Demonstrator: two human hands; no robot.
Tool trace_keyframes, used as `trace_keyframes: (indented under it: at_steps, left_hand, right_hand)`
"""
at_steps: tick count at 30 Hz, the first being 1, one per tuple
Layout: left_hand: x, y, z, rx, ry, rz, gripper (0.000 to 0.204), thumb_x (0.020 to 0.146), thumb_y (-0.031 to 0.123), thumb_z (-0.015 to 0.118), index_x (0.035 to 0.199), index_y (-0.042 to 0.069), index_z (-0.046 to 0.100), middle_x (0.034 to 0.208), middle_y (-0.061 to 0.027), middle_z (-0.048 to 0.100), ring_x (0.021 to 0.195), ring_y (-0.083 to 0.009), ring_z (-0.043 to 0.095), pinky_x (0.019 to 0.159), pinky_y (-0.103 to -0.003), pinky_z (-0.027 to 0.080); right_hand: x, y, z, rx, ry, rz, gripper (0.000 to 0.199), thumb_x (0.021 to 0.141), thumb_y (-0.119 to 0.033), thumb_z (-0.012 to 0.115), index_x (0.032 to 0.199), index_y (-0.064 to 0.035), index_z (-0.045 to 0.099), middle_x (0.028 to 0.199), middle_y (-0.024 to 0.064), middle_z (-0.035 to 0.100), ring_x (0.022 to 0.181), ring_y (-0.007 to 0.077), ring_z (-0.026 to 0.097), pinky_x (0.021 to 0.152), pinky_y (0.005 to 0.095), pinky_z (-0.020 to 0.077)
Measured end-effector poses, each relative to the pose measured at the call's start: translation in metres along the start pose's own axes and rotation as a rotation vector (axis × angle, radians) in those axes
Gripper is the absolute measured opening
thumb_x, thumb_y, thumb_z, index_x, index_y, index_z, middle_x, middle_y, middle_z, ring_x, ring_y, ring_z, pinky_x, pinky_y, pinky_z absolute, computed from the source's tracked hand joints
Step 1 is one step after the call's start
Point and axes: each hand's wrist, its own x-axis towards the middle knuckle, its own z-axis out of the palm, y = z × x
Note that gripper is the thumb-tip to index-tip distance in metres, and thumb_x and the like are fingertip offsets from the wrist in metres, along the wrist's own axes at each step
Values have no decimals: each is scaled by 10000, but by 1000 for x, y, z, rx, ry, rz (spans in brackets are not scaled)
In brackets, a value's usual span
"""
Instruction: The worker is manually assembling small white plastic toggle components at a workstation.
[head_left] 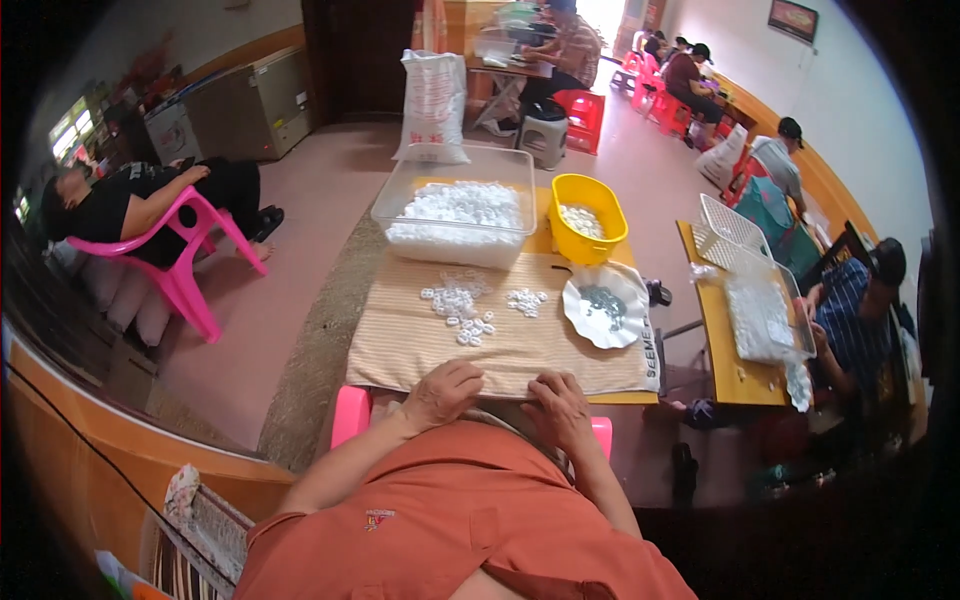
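Observation:
Fingers curled together, my left hand (443, 394) rests at the near edge of a beige striped towel (400, 330) on the table. To its right, my right hand (561, 402) lies at the same edge, its fingers bent down. What either hand holds, if anything, is hidden. Beyond the left hand is a loose pile of small white ring-shaped pieces (457, 300), with a smaller cluster of white pieces (525, 302) beside it. A white scalloped plate (582, 328) at the right bears small dark grey-green parts (603, 305).
A clear plastic bin (385, 205) of white pieces and a yellow basket (561, 240) stand at the table's back. A white sack (433, 105) is behind. People sit at other tables to the right and far back; one reclines on a pink chair (180, 290) at left.

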Motion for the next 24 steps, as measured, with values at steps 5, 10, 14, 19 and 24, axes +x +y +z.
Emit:
trace_keyframes:
  at_steps: [5, 10, 14, 19, 24]
  left_hand:
    - [0, 6, 0, 46, 6, 17, 284, 716, 37, 685, 984, 28, 592, 1038, -113, 593, 1005, -302, 586, 867, -381, 500]
    - [-5, 8, 3, 205, -2, 18, 307, 728, 68, 660, 1021, 8, 590, 1082, -142, 587, 1065, -319, 562, 900, -387, 497]
    - [-8, 7, 5, 219, -1, -6, 386, 725, 71, 690, 1094, 15, 592, 1094, -153, 584, 1065, -338, 554, 918, -404, 483]
    - [-12, 6, 2, 207, -60, -46, 506, 676, 107, 733, 1149, 10, 581, 1195, -175, 566, 1149, -356, 522, 1014, -452, 429]
    - [-11, 6, 0, 197, -108, -54, 511, 675, 153, 757, 1135, 4, 593, 1190, -161, 569, 1162, -332, 513, 1037, -449, 410]
  right_hand:
    - [-1, 2, -1, -3, 30, -52, 347, 675, -153, 763, 989, -76, 637, 1036, 69, 594, 984, 291, 543, 850, 383, 471]
    - [0, -5, -7, -9, 14, -40, 321, 686, -156, 752, 976, -86, 633, 1030, 66, 592, 967, 285, 548, 847, 383, 467]
    - [0, -3, -6, 1, 10, -45, 291, 697, -167, 747, 955, -88, 638, 1023, 69, 594, 949, 282, 554, 835, 383, 466]
    - [-2, 4, -3, 39, 51, -44, 257, 722, -178, 749, 931, -68, 648, 977, 80, 611, 912, 294, 568, 805, 384, 476]
    - [8, -3, -25, -73, 179, 11, 249, 746, -183, 757, 923, -44, 650, 960, 101, 619, 913, 305, 575, 777, 400, 483]
